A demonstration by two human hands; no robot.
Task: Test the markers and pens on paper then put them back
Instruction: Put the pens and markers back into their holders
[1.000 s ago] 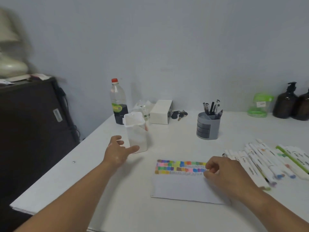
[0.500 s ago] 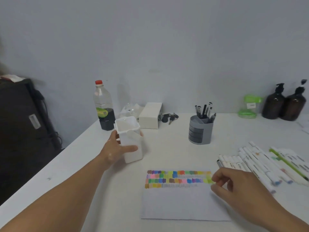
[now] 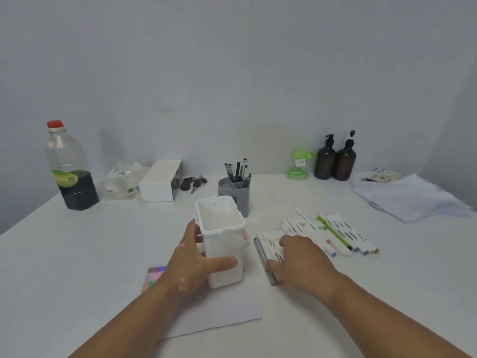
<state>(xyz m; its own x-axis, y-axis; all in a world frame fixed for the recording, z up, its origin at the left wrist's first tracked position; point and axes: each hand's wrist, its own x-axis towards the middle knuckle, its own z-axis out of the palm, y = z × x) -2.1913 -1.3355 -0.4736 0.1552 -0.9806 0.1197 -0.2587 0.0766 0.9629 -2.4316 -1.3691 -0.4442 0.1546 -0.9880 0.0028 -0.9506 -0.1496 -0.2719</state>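
White container (image 3: 227, 250) (upright on paper (image 3: 219, 315)) gripped by left hand (image 3: 191, 270); right hand (image 3: 302, 264) grasps markers (image 3: 305, 226) just beside.

Red-capped bottle (image 3: 69, 171), white box (image 3: 158, 182), keys (image 3: 192, 182), green jar (image 3: 299, 165), two brown pump bottles (image 3: 325, 161) along the wall

Bare surface (image 3: 90, 254) lay open left of the bin (image 3: 222, 244) and to the near right of the markers (image 3: 322, 231), while the holder (image 3: 233, 195) stood just behind the bin, the markers crowded its right side across a narrow gap, and bottle (image 3: 69, 171), box (image 3: 158, 182) and papers (image 3: 410, 197) lined the far edge.
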